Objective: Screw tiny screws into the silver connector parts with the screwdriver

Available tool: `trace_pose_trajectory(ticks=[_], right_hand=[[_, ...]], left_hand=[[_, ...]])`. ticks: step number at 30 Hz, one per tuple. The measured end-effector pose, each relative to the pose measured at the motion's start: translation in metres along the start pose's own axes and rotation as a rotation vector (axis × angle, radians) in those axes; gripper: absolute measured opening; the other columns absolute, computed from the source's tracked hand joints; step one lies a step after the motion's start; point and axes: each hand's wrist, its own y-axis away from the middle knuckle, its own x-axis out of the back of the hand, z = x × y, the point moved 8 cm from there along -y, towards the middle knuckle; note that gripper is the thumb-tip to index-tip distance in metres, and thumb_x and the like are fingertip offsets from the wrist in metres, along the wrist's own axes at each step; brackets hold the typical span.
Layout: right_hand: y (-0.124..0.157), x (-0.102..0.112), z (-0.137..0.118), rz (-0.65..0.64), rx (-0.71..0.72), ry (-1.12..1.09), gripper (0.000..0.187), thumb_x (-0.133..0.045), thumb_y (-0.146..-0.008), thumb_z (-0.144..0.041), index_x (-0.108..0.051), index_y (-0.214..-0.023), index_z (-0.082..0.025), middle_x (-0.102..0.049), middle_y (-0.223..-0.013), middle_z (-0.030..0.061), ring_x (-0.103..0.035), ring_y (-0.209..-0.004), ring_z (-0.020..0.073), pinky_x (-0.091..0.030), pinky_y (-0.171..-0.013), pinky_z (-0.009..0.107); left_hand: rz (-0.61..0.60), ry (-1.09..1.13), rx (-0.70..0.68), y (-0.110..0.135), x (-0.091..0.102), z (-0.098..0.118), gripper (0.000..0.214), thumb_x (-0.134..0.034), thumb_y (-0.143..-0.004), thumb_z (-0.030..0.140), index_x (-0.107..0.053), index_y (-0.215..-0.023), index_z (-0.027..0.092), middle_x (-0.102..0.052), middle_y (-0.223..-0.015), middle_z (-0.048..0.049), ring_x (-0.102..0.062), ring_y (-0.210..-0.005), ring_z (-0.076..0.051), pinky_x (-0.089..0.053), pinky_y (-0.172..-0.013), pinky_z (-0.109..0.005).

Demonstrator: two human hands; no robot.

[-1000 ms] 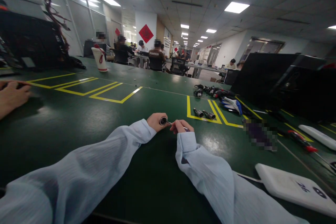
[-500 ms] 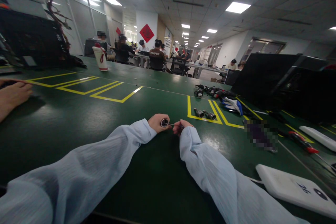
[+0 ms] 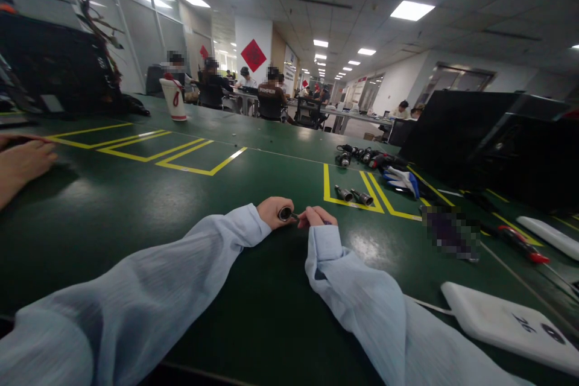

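Observation:
My left hand (image 3: 272, 211) is closed round a small dark metal cylinder (image 3: 284, 213), its round open end facing me. My right hand (image 3: 318, 216) pinches a thin metal tool (image 3: 296, 216) whose tip reaches into that end. Both hands rest on the green table (image 3: 136, 205), wrists in pale blue sleeves. Two similar metal cylinders (image 3: 353, 195) lie inside a yellow-taped box beyond my right hand.
A pile of dark parts and a blue-white glove (image 3: 400, 180) lie at the right. A red-handled screwdriver (image 3: 520, 243) and white flat devices (image 3: 511, 321) sit near right. Another person's hand (image 3: 22, 163) rests at the left edge. A white cup (image 3: 174, 101) stands far left.
My right hand has moved closer to the left hand, pushing the thin tool further into the cylinder. The arms stay on the table.

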Motion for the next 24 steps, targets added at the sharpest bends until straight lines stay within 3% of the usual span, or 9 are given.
trace_pose_trajectory(ticks=[3, 12, 18, 24], right_hand=[[-0.003, 0.003, 0.009, 0.035, -0.097, -0.129, 0.024, -0.050, -0.066, -0.032, -0.057, -0.048, -0.017, -0.052, -0.038, -0.0018, -0.046, -0.039, 0.0103, -0.036, -0.043, 0.024], [-0.003, 0.001, 0.010, 0.014, -0.114, -0.224, 0.023, -0.054, -0.065, -0.030, -0.060, -0.048, -0.016, -0.055, -0.038, -0.0011, -0.049, -0.038, 0.0096, -0.039, -0.042, 0.023], [-0.005, 0.001, 0.024, -0.010, -0.236, -0.344, 0.023, -0.054, -0.068, -0.029, -0.061, -0.052, -0.015, -0.060, -0.042, 0.0005, -0.050, -0.036, 0.0098, -0.041, -0.044, 0.024], [-0.004, 0.001, 0.016, -0.003, -0.176, -0.280, 0.022, -0.056, -0.067, -0.030, -0.061, -0.052, -0.015, -0.058, -0.040, -0.0002, -0.050, -0.038, 0.0090, -0.040, -0.043, 0.021]], left_hand=[[0.011, -0.012, 0.003, 0.001, 0.002, 0.002, 0.019, -0.062, -0.060, 0.029, -0.050, -0.057, 0.015, -0.047, -0.052, 0.0053, -0.043, -0.050, -0.008, -0.032, -0.048, -0.018], [0.093, -0.090, 0.029, 0.001, 0.010, 0.001, 0.020, -0.059, -0.063, 0.031, -0.048, -0.056, 0.015, -0.046, -0.054, 0.0036, -0.043, -0.052, -0.009, -0.032, -0.050, -0.020], [0.135, 0.008, 0.060, 0.003, 0.016, 0.003, 0.018, -0.058, -0.063, 0.028, -0.046, -0.057, 0.015, -0.045, -0.053, 0.0040, -0.041, -0.050, -0.008, -0.032, -0.048, -0.019], [0.123, -0.045, 0.063, 0.001, 0.013, 0.001, 0.023, -0.059, -0.062, 0.033, -0.045, -0.055, 0.015, -0.043, -0.052, 0.0044, -0.040, -0.050, -0.008, -0.031, -0.047, -0.019]])
